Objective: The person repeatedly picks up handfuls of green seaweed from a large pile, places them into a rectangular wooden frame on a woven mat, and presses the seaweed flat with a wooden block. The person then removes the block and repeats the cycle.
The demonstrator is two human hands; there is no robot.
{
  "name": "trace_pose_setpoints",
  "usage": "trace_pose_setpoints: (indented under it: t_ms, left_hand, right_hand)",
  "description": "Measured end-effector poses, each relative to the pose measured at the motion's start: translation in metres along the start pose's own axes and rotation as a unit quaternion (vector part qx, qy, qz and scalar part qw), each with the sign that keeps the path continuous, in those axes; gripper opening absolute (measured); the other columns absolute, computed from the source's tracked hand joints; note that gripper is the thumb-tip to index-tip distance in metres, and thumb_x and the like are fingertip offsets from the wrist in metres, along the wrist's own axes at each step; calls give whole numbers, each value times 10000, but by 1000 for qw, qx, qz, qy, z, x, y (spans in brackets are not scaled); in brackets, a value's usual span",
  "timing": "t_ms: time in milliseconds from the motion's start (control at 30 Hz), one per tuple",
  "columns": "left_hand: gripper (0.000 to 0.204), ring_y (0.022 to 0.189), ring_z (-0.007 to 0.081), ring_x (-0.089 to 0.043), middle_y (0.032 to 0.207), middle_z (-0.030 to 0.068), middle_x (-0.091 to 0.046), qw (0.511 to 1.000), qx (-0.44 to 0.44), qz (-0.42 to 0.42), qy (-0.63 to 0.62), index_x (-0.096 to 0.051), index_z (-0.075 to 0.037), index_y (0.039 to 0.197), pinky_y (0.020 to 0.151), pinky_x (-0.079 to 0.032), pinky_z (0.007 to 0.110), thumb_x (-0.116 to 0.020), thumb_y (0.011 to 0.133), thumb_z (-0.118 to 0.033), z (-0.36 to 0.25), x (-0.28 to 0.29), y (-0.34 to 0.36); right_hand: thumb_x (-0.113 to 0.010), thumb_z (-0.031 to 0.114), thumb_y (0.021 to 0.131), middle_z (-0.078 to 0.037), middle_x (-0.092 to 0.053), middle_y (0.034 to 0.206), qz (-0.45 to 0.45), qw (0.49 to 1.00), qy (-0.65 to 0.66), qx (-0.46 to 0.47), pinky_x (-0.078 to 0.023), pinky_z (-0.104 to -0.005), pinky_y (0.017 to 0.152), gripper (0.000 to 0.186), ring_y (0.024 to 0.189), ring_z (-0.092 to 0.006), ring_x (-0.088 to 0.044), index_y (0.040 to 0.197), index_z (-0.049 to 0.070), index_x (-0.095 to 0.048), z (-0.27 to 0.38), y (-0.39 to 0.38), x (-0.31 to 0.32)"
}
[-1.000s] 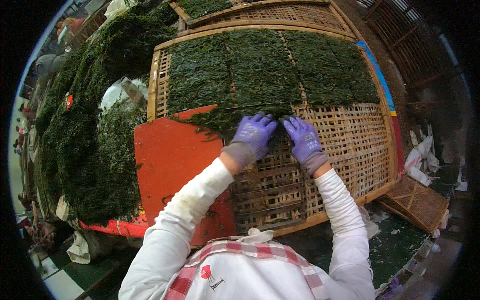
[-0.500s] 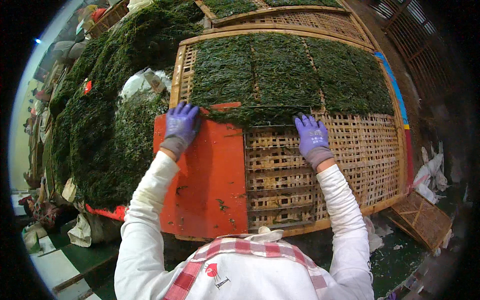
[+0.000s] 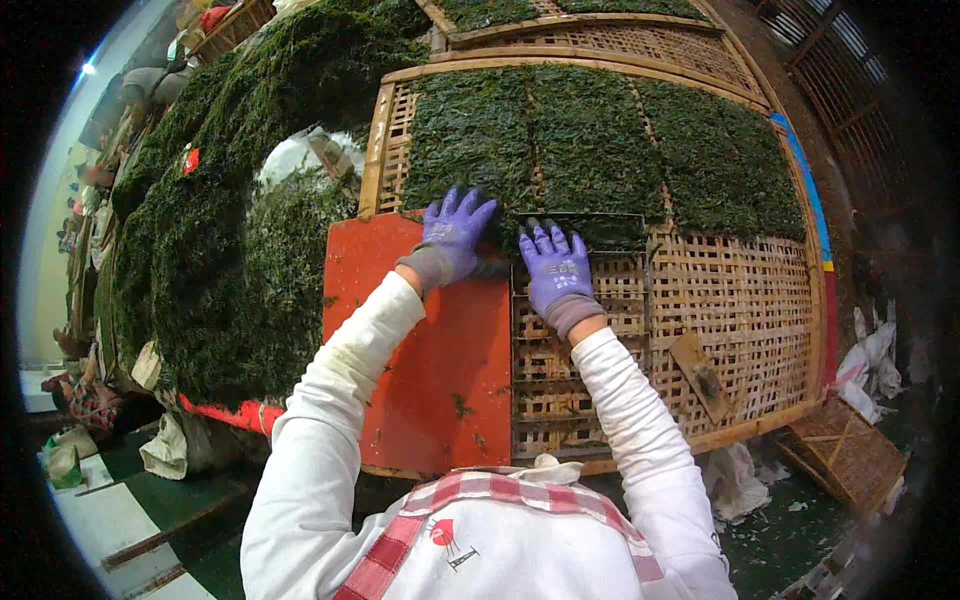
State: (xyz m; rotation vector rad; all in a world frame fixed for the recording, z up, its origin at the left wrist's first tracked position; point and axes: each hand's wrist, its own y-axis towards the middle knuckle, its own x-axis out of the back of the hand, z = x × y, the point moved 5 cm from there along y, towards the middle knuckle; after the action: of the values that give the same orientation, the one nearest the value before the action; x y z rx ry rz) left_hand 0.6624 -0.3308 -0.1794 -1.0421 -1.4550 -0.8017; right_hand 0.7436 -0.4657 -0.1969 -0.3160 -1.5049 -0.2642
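My left hand [image 3: 455, 237], in a purple glove, rests with fingers spread at the far right corner of a flat red board [image 3: 425, 370], its fingertips against dark green leafy material. Close beside it, my right hand [image 3: 557, 268], also purple-gloved, has its fingers apart on a strip of the same green material [image 3: 605, 232]. A thin rectangular frame [image 3: 648, 330] with crossbars lies under that hand on the woven bamboo rack [image 3: 745, 310]. Several flat green sheets [image 3: 590, 130] cover the rack's far half. What lies beneath my fingertips is hidden.
A large heap of wet green material [image 3: 190, 270] stands to the left, with a pale patch [image 3: 300, 160] on it. A small wooden block [image 3: 698, 376] lies on the rack's near right. Another rack [image 3: 600, 45] adjoins at the back. A wooden crate [image 3: 845, 445] sits at right.
My right hand has moved left across the frame, and my left hand has shifted right, so they are closer together. The wooden block now shows where my right sleeve was.
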Motion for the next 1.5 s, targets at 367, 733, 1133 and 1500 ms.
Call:
trace_pose_setpoints:
  t_ms: [367, 733, 1133, 1500]
  left_hand:
    - [323, 1122, 415, -481, 1161, 178, -570, 989, -4, -131, 65, -550, -113, 1055, 857, -404, 536, -630, 770, -243, -23, 6, 1]
    - [294, 913, 372, -634, 934, 215, -651, 993, -32, 112, -22, -557, -35, 1050, 760, -499, 453, -597, 790, -166, -134, 67, 73]
    - [581, 1139, 350, -513, 1249, 149, -536, 983, -175, -24, 45, -504, -126, 1282, 976, -394, 476, -700, 756, -276, -80, 76, 51]
    - [625, 1227, 462, -392, 1293, 199, -508, 994, -44, -97, -19, -584, -215, 1208, 1034, -318, 507, -734, 658, -471, -26, 29, 18]
  right_hand:
    - [-309, 210, 915, -24, -261, 1507, 49, 997, 12, -54, -130, -513, 1103, 470, 1384, -237, -241, 1378, 182, -387, 8, -1, 1]
    - [-414, 199, 885, -109, -367, 1438, -52, 982, 160, -81, -144, -502, 1108, 485, 1312, -299, -339, 1363, 115, -400, 3, -4, 6]
    - [-452, 198, 865, -67, -529, 1297, -37, 984, 162, -62, -194, -506, 1083, 342, 1246, -267, -422, 1187, 164, -563, 1, -3, 8]
    - [-558, 122, 765, -106, -432, 1386, -20, 997, 55, -56, -219, -480, 1079, 561, 1293, -301, -376, 1315, 156, -453, -25, -23, 30]
